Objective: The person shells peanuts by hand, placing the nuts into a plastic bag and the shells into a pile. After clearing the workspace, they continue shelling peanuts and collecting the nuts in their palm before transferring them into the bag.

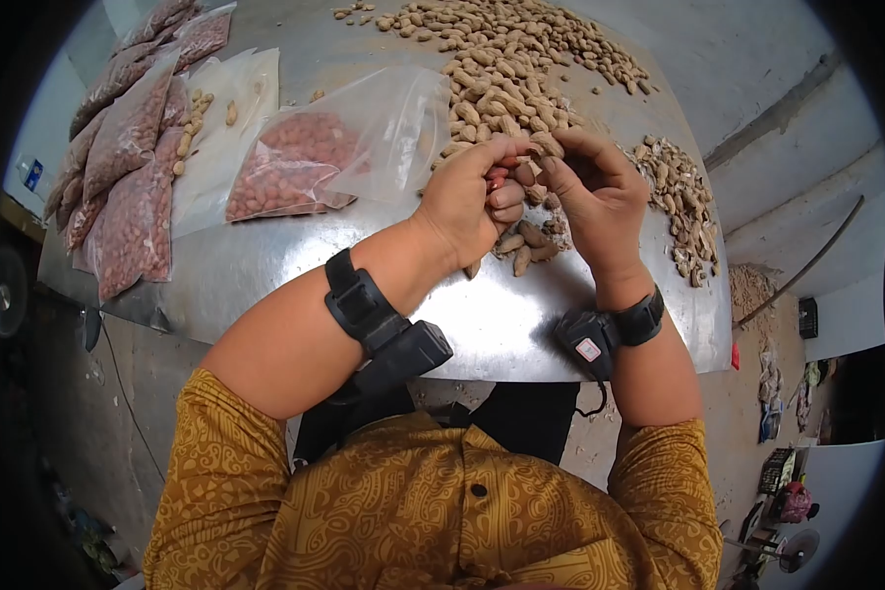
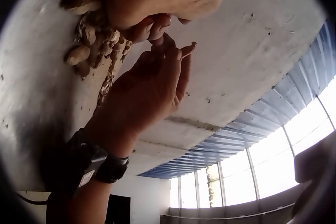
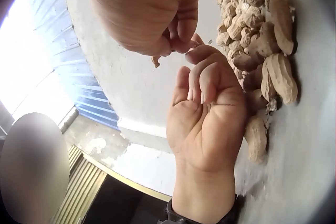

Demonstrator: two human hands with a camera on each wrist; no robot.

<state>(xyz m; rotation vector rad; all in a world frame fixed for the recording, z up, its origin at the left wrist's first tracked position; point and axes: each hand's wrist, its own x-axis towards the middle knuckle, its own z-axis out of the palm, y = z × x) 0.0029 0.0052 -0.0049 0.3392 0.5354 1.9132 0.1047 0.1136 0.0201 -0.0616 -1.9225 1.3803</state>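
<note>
In the head view, the left hand (image 1: 467, 202) curls its fingers round several red peanut kernels (image 1: 497, 179). Facing it, the right hand (image 1: 600, 202) pinches a piece of peanut shell (image 1: 529, 169) between thumb and fingers, close to the left fingertips. In the right wrist view, a small shell fragment (image 3: 156, 61) hangs at the fingertips of the right hand (image 3: 149, 11), just above the left hand (image 3: 210, 113). Whole peanuts (image 1: 533, 246) lie on the metal table under the hands. The left palm is partly hidden in the head view.
A large heap of unshelled peanuts (image 1: 501, 84) covers the table's far side. Empty shells (image 1: 680, 202) lie at the right. An open bag of red kernels (image 1: 290, 167) lies left of the hands, with filled bags (image 1: 133, 231) stacked farther left. The table's near edge faces the person.
</note>
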